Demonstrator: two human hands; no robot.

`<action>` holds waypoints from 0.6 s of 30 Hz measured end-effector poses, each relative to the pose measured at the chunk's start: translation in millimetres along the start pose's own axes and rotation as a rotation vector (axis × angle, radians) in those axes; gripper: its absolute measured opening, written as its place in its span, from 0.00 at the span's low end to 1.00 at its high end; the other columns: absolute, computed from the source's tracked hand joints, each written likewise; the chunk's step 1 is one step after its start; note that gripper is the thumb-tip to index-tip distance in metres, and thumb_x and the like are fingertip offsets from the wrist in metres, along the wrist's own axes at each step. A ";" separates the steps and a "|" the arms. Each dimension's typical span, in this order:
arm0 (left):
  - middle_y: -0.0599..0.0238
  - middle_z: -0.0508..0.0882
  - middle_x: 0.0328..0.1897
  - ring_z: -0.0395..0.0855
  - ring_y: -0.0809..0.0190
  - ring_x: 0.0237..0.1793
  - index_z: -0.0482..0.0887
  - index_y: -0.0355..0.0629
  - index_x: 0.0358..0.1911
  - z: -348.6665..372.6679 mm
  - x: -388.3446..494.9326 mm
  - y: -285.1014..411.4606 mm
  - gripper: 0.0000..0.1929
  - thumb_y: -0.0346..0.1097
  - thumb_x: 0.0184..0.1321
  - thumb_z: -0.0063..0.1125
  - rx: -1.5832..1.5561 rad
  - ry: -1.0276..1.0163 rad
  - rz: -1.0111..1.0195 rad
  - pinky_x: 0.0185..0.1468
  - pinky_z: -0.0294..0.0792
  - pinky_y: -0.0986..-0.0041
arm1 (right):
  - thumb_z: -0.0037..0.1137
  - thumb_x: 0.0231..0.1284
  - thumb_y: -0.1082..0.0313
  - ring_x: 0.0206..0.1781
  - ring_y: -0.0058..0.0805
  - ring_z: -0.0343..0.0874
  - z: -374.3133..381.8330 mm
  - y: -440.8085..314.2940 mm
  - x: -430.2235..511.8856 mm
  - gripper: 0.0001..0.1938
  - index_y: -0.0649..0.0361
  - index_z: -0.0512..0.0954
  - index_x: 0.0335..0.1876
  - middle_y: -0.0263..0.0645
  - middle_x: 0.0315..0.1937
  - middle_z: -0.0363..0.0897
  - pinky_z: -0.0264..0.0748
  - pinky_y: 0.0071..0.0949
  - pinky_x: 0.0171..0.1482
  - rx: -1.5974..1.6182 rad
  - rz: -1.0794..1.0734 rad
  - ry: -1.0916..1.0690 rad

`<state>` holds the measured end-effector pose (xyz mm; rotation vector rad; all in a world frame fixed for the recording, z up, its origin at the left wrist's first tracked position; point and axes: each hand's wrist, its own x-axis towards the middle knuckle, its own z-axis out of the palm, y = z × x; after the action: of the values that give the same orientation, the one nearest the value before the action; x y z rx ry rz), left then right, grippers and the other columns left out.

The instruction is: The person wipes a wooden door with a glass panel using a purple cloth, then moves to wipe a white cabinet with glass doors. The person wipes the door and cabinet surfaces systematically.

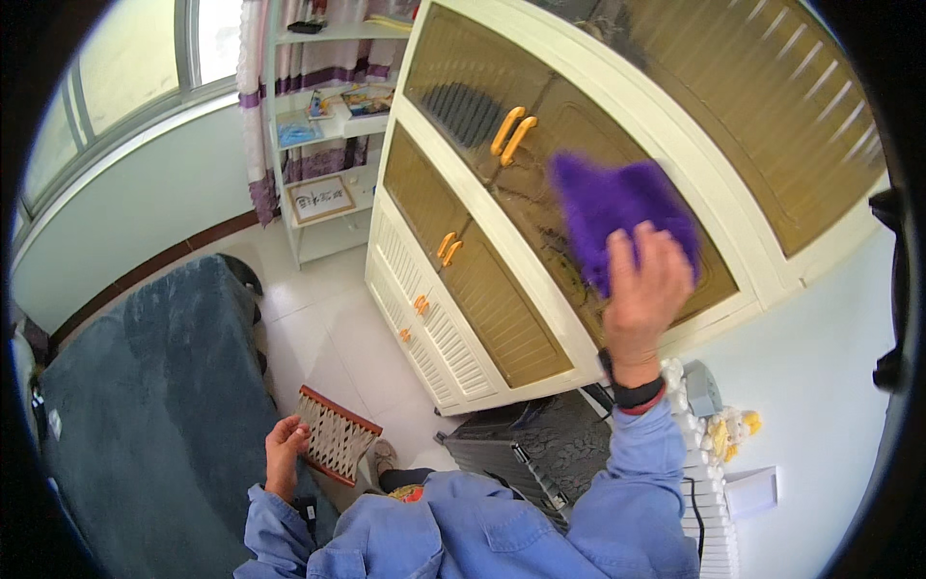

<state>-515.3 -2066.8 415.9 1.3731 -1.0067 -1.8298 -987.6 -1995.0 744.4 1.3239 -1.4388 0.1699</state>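
In my right hand (647, 289) is a purple cloth (629, 203), spread against a tinted glass-like door panel (564, 116) of a tall cream cabinet (579, 358). Hand and cloth are blurred. Two orange handles (515, 136) sit side by side, left of the cloth. My left hand (284, 449) hangs low with loosely bent fingers and nothing visible in it. Behind its fingertips is a folding stool (336, 434) with a woven strap seat and reddish-brown rails; whether they touch cannot be told.
A bed or couch with a dark grey-blue cover (159, 405) lies to the left. Below the cabinet stands a dark suitcase (535, 441), beside a white radiator (712, 528) carrying a plush toy (731, 432). A white shelf unit (333, 250) holds several items near the window.
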 end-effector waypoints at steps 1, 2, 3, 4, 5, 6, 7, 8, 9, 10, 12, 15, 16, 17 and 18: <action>0.62 0.84 0.49 0.83 0.63 0.49 0.76 0.36 0.59 4.7 5.5 -1.2 0.17 0.32 0.68 0.55 -0.016 -0.009 -0.009 0.52 0.75 0.71 | 0.53 0.58 0.70 0.61 0.45 0.72 -7.6 13.3 10.7 0.13 0.56 0.81 0.48 0.43 0.55 0.78 0.65 0.47 0.63 -0.151 0.072 -0.001; 0.63 0.84 0.47 0.83 0.64 0.46 0.76 0.36 0.58 11.6 8.2 -5.0 0.16 0.31 0.68 0.54 -0.032 -0.004 0.006 0.50 0.75 0.72 | 0.54 0.56 0.70 0.59 0.45 0.73 -10.9 21.0 15.9 0.13 0.55 0.82 0.47 0.43 0.51 0.79 0.66 0.46 0.61 -0.219 0.100 -0.017; 0.63 0.84 0.47 0.83 0.64 0.46 0.76 0.35 0.58 17.3 10.6 -7.9 0.16 0.30 0.69 0.54 -0.040 -0.036 0.006 0.50 0.75 0.72 | 0.54 0.55 0.70 0.58 0.45 0.73 -12.2 21.4 14.4 0.13 0.55 0.82 0.46 0.43 0.50 0.79 0.67 0.46 0.60 -0.162 0.034 -0.010; 0.63 0.84 0.47 0.83 0.64 0.46 0.76 0.35 0.58 22.2 11.5 -10.4 0.16 0.30 0.69 0.53 -0.046 -0.066 0.007 0.51 0.75 0.72 | 0.55 0.55 0.70 0.57 0.45 0.74 -10.0 16.0 9.5 0.12 0.55 0.81 0.45 0.43 0.48 0.79 0.67 0.45 0.58 -0.107 -0.003 -0.057; 0.62 0.84 0.47 0.83 0.64 0.46 0.76 0.35 0.59 26.6 12.2 -11.9 0.16 0.30 0.69 0.53 -0.054 -0.093 0.010 0.51 0.75 0.72 | 0.55 0.54 0.69 0.56 0.45 0.74 -7.2 10.0 3.4 0.11 0.55 0.81 0.44 0.43 0.47 0.79 0.68 0.45 0.57 -0.053 -0.042 -0.039; 0.61 0.83 0.48 0.82 0.64 0.47 0.75 0.34 0.59 30.7 10.8 -13.9 0.17 0.30 0.69 0.52 -0.032 -0.090 0.010 0.51 0.75 0.72 | 0.55 0.52 0.69 0.54 0.44 0.74 -3.9 1.1 -2.8 0.11 0.56 0.81 0.42 0.42 0.45 0.79 0.68 0.44 0.55 0.041 -0.096 -0.181; 0.61 0.83 0.48 0.82 0.63 0.47 0.75 0.34 0.59 32.3 7.9 -14.9 0.17 0.29 0.69 0.52 -0.022 -0.090 0.010 0.50 0.75 0.72 | 0.55 0.51 0.68 0.52 0.43 0.75 -2.2 -6.7 -6.8 0.10 0.57 0.80 0.40 0.42 0.44 0.78 0.68 0.43 0.53 0.153 -0.153 -0.166; 0.61 0.83 0.48 0.82 0.63 0.48 0.75 0.33 0.59 32.8 5.1 -15.1 0.17 0.29 0.69 0.52 -0.014 -0.097 0.018 0.50 0.75 0.71 | 0.55 0.50 0.67 0.51 0.42 0.75 -4.0 -9.8 -7.5 0.10 0.57 0.79 0.39 0.41 0.43 0.78 0.69 0.42 0.53 0.168 -0.197 -0.232; 0.61 0.83 0.49 0.82 0.63 0.48 0.75 0.33 0.59 32.4 2.7 -14.6 0.17 0.29 0.69 0.52 -0.007 -0.105 0.029 0.50 0.75 0.71 | 0.55 0.49 0.66 0.50 0.41 0.75 -7.5 -10.9 -3.5 0.11 0.58 0.79 0.38 0.41 0.43 0.78 0.69 0.42 0.52 0.222 -0.225 -0.125; 0.60 0.83 0.48 0.83 0.62 0.48 0.75 0.33 0.59 30.1 -0.5 -14.1 0.16 0.29 0.69 0.52 -0.012 -0.111 0.051 0.51 0.76 0.70 | 0.55 0.49 0.65 0.49 0.40 0.75 -16.8 -1.3 4.7 0.11 0.58 0.78 0.39 0.40 0.42 0.77 0.69 0.41 0.52 0.205 -0.217 -0.146; 0.59 0.84 0.48 0.83 0.61 0.48 0.76 0.34 0.58 24.4 -6.3 -14.2 0.16 0.29 0.69 0.52 -0.030 -0.079 0.043 0.51 0.76 0.69 | 0.54 0.51 0.64 0.51 0.41 0.74 -44.8 34.6 32.8 0.13 0.57 0.78 0.43 0.40 0.47 0.77 0.68 0.43 0.53 0.067 -0.157 -0.068; 0.59 0.85 0.46 0.84 0.60 0.46 0.76 0.34 0.56 15.6 -13.6 -19.0 0.15 0.28 0.68 0.54 -0.068 -0.055 0.043 0.49 0.77 0.69 | 0.52 0.59 0.68 0.61 0.44 0.71 -87.5 97.7 72.1 0.16 0.54 0.80 0.54 0.41 0.58 0.76 0.65 0.45 0.60 -0.315 0.026 0.089; 0.59 0.85 0.45 0.84 0.60 0.46 0.76 0.34 0.57 14.3 -15.5 -21.9 0.15 0.28 0.68 0.54 -0.068 -0.046 0.033 0.49 0.77 0.69 | 0.53 0.59 0.70 0.62 0.44 0.70 -91.3 109.8 78.0 0.16 0.54 0.80 0.54 0.41 0.59 0.75 0.64 0.45 0.62 -0.381 0.097 0.125; 0.59 0.85 0.45 0.84 0.60 0.46 0.76 0.34 0.57 14.0 -16.8 -24.9 0.15 0.28 0.68 0.54 -0.069 -0.038 0.024 0.48 0.77 0.69 | 0.55 0.59 0.70 0.62 0.44 0.70 -92.5 116.7 79.4 0.17 0.54 0.80 0.55 0.41 0.59 0.75 0.64 0.46 0.61 -0.405 0.104 0.115; 0.59 0.85 0.45 0.84 0.60 0.46 0.75 0.33 0.57 15.1 -17.8 -27.9 0.15 0.28 0.68 0.54 -0.071 -0.051 0.017 0.48 0.77 0.70 | 0.55 0.58 0.69 0.62 0.43 0.70 -89.2 112.9 72.6 0.17 0.54 0.80 0.54 0.41 0.58 0.76 0.64 0.46 0.61 -0.365 0.035 0.148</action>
<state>-526.4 -2034.7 402.9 1.2778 -0.9665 -1.8791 -1002.6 -1934.6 893.1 0.9681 -1.2956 0.0248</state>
